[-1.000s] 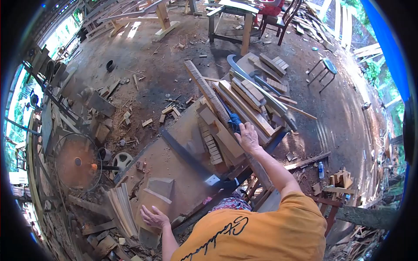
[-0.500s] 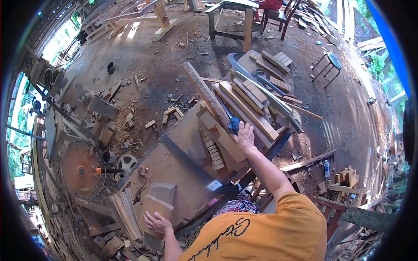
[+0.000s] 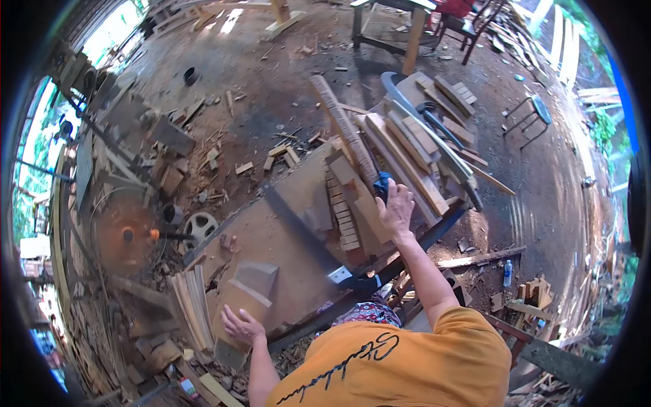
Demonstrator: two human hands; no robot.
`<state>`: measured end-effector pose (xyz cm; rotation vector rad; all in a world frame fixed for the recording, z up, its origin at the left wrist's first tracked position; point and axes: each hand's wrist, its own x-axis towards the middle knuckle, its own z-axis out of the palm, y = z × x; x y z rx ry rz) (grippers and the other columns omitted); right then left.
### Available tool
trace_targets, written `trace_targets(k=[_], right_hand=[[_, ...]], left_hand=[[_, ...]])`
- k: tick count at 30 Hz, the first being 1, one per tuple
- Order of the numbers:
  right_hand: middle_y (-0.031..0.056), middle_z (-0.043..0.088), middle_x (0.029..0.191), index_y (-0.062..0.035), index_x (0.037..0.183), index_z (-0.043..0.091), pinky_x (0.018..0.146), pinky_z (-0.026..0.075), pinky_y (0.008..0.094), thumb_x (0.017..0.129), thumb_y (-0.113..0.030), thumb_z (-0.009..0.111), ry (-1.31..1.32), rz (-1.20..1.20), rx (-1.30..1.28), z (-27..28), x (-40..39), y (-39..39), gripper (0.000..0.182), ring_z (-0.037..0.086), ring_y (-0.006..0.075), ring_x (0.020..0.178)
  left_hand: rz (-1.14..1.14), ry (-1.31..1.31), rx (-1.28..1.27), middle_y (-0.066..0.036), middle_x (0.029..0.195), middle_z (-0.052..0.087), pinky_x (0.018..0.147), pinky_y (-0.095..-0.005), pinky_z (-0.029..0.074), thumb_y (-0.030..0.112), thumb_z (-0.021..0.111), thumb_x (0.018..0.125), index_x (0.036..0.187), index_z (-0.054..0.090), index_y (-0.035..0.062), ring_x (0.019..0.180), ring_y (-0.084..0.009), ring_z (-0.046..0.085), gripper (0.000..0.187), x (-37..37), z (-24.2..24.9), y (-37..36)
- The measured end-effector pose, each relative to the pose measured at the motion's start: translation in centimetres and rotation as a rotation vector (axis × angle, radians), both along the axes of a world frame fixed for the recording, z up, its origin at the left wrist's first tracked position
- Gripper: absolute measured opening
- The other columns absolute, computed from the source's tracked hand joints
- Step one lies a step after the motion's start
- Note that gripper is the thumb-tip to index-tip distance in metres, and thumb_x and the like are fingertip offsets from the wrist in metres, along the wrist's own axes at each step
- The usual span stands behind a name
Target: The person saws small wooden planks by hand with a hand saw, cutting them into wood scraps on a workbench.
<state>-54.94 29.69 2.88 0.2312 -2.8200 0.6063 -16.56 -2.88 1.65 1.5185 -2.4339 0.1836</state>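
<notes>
My left hand (image 3: 243, 327) lies with fingers spread on a brown wooden piece (image 3: 237, 306) at the near left of the workbench (image 3: 271, 237). My right hand (image 3: 397, 209) is at a small blue object (image 3: 382, 183) beside the wood stack; its fingers are partly bent, and what it grips is unclear. Next to that hand, a long rough wooden bar (image 3: 346, 129) slants away. A handsaw (image 3: 298, 230) rests on the bench between my hands, its dark handle towards me. Stacked boards (image 3: 400, 159) lie beyond my right hand.
A fan (image 3: 129, 235) stands at the left near a pale wheel (image 3: 201, 226). Wood scraps (image 3: 281, 156) litter the ground. A stool (image 3: 541, 110) and a bottle (image 3: 508, 273) are at the right, a table (image 3: 388, 34) at the far side.
The view has shifted, so most things appear a little further right or lower. My left hand stays on the wooden piece; my right hand remains by the blue object, its fingers slightly differently placed.
</notes>
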Motion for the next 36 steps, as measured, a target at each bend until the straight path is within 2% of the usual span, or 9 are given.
trace_targets(k=[1,4,5,7,13,15,20,31,36], right_hand=[[0.0135,0.048,0.112,-0.009,0.135,0.043,0.081,0.042,0.0478,0.081,-0.024,0.072,0.082,0.033,-0.049,1.0,1.2,-0.5,0.063,0.048,0.0331,0.103],[0.0157,0.051,0.108,-0.0075,0.123,0.05,0.081,0.041,0.0468,0.082,-0.018,0.069,0.003,0.292,-0.191,2.2,6.2,-2.5,0.047,0.05,0.0346,0.099],[0.0162,0.053,0.105,-0.0074,0.118,0.051,0.081,0.042,0.0469,0.081,-0.016,0.069,-0.098,0.367,-0.171,1.1,8.4,-3.2,0.041,0.051,0.0357,0.097],[0.0159,0.052,0.107,-0.0079,0.117,0.051,0.08,0.043,0.0472,0.078,-0.023,0.073,-0.326,0.522,-0.106,-0.6,12.7,-4.1,0.047,0.051,0.0355,0.1],[0.0143,0.051,0.108,-0.0056,0.116,0.05,0.08,0.043,0.0462,0.071,-0.031,0.079,-0.436,0.468,0.17,-2.9,19.6,-4.8,0.06,0.05,0.0329,0.104],[0.0182,0.05,0.112,-0.0016,0.122,0.046,0.083,0.044,0.0483,0.073,-0.034,0.079,-0.53,0.466,0.261,-3.3,19.9,-4.6,0.067,0.05,0.0361,0.105],[0.0167,0.052,0.113,-0.0024,0.119,0.046,0.087,0.045,0.0481,0.067,-0.035,0.083,-0.522,0.469,0.35,-5.5,19.8,-4.7,0.072,0.051,0.0355,0.11],[0.0191,0.051,0.119,-0.0028,0.129,0.043,0.092,0.045,0.0508,0.073,-0.031,0.08,-0.534,0.393,0.43,-6.1,20.7,-5.1,0.072,0.051,0.0383,0.114],[0.0191,0.051,0.118,-0.0034,0.128,0.043,0.091,0.045,0.0509,0.073,-0.032,0.081,-0.512,0.404,0.421,-6.1,20.4,-4.9,0.072,0.051,0.0391,0.113]], left_hand=[[-0.016,0.018,-0.011,-0.012,0.141,0.047,0.105,-0.0486,0.033,0.034,0.05,0.096,0.14,0.048,0.0146,0.126,-0.0336,0.045,0.048,0.0,-0.4,-0.2],[-0.007,0.027,-0.011,-0.013,0.141,0.047,0.105,-0.0491,0.034,0.034,0.052,0.094,0.14,0.049,0.0148,0.126,-0.0338,0.045,0.049,-0.1,-0.4,-0.2],[-0.013,0.029,-0.002,-0.012,0.141,0.047,0.105,-0.0492,0.034,0.034,0.053,0.094,0.139,0.049,0.0149,0.126,-0.0339,0.045,0.049,-0.2,-0.2,-0.1],[-0.012,0.062,0.008,-0.012,0.141,0.047,0.105,-0.0492,0.034,0.033,0.054,0.093,0.139,0.049,0.0148,0.126,-0.0334,0.045,0.05,0.0,-0.3,-0.1],[-0.051,0.092,-0.029,-0.013,0.14,0.048,0.103,-0.049,0.035,0.033,0.056,0.091,0.139,0.05,0.0151,0.125,-0.0342,0.046,0.051,0.0,-0.3,-0.2],[-0.025,0.111,-0.016,-0.013,0.14,0.048,0.103,-0.0499,0.036,0.034,0.057,0.091,0.139,0.049,0.0155,0.125,-0.0343,0.046,0.051,-0.2,-0.3,-0.3],[-0.054,0.153,0.001,-0.012,0.142,0.046,0.103,-0.0515,0.034,0.039,0.058,0.091,0.14,0.047,0.0181,0.128,-0.0342,0.043,0.055,0.4,-0.3,-0.5],[-0.053,0.243,0.159,-0.014,0.149,0.036,0.107,-0.0561,0.026,0.044,0.064,0.085,0.144,0.042,0.0202,0.137,-0.0358,0.032,0.068,1.4,0.0,-0.6],[-0.221,0.222,0.218,-0.011,0.151,0.035,0.108,-0.0554,0.023,0.045,0.062,0.086,0.144,0.043,0.0237,0.138,-0.0336,0.031,0.065,4.5,0.5,-0.8]])
